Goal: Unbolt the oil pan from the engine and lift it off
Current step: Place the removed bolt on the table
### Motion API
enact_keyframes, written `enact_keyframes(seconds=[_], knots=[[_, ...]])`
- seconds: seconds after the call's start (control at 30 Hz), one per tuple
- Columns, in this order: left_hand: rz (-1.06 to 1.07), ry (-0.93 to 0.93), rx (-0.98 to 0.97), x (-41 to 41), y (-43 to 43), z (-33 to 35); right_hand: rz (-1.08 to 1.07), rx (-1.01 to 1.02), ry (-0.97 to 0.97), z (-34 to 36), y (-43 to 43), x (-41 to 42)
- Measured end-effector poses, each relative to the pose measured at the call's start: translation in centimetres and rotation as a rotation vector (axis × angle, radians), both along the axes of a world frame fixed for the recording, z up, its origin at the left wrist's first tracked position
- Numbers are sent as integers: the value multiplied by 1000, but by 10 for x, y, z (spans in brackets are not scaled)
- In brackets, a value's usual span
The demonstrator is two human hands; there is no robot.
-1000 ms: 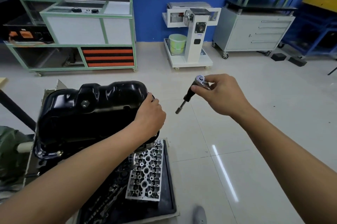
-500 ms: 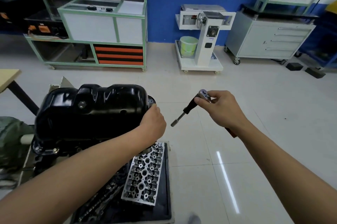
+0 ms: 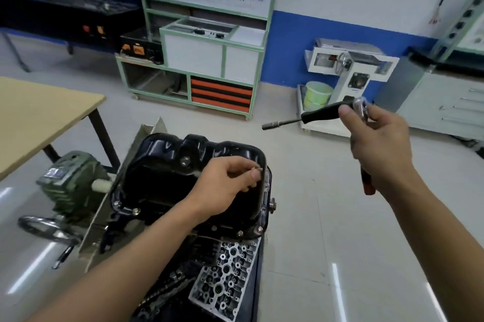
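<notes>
**Status of work: unbolting in progress, pan not yet lifted.**

1. The oil pan, black and glossy, sits sump-up on the engine. Its flange lies flat against the block all round, as far as the view shows. No gap or tilt is visible.

2. The left hand is over the right side of the pan. Its thumb and forefinger pinch a small metal piece, which by its size and position I judge to be a removed bolt. It is too small to confirm.

3. The right hand is raised well clear of the pan, to its right. Its fingers are clenched round the head of a ratchet wrench. The extension and socket point left towards the pan, touching nothing. The socket appears empty.

4. At least 3 flange bolts remain in view: 2 at the near-left corner and 1 at the near-right corner. The far edge is hidden, so I cannot tell how it stands.

**Judgement:** at most 1 fastener on the right edge is out and in hand. The remaining flange bolts are still to be loosened, and the lift itself has not been started.
</notes>
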State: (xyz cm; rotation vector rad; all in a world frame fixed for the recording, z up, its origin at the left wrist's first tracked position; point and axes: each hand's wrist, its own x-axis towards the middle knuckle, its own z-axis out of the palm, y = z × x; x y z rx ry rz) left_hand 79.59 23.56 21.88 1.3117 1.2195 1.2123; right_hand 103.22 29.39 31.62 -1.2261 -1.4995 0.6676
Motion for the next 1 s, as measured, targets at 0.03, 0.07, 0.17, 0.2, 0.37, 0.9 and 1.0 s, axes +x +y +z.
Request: enact_keyframes(seconds=[0.03,0.07,0.17,0.2,0.37,0.9,1.0], knots=[[34,-26,6,-13,-4,-2,29,-14,51,3,-2,-18],[67,-32,14,-29,-10,-4,55,-38,104,3,-6,-37],[156,-8,22,-84,-30,-7,122,-109,248,-7,-18,-100],[192,-2,19,-106,-40,-9,151,-127,288,-12,-23,-123],[466,37,-58,-212,-98,-18,326,-224,370,-33,-48,-237],[1064,153,-291,-477,-151,-116,539,-285,209,-103,-51,-477],[1131,207,-375,-543,-126,-150,521,-279,211,-119,-41,-514]])
